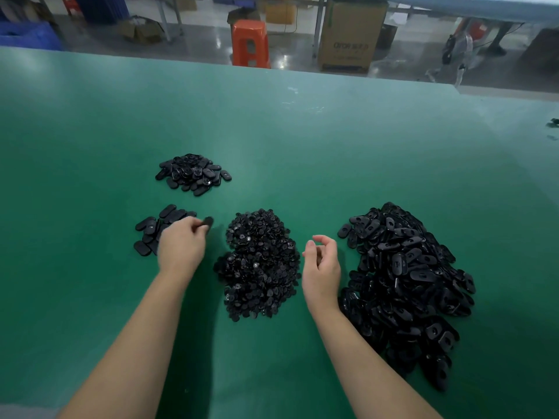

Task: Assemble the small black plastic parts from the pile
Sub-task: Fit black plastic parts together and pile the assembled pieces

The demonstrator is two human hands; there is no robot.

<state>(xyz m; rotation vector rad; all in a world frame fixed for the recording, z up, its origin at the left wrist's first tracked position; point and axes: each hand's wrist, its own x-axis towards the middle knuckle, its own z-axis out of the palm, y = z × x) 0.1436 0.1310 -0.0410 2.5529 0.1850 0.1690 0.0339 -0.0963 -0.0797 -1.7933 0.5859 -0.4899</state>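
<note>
Four heaps of small black plastic parts on a green table [90, 131]. Biggest pile [405, 285] on the right, near side, made of shiny flat oval pieces with a slot in the middle. Middle pile [260, 264] made of much tinier round bits, bumpy and glossy. Small pile [154, 231] on the left, flat smooth ovals lying loose. Far pile [193, 173] a little beyond that one, also flat ovals, some showing a hole. Left hand [181, 246] reaching over the small pile, fingers pinched together on one oval piece [208, 221] right at the heap's right edge, a bit blurred. Right hand [322, 264] up between the middle pile and the biggest pile, fingers loosely bent and apart, holding nothing. Narrow green gaps between the heaps, just enough for the hands. Lots of bare green table beyond the heaps and off to the left. Far table edge running across the top, with an orange stool [250, 43] and a cardboard box [351, 34] on the floor past it
</note>
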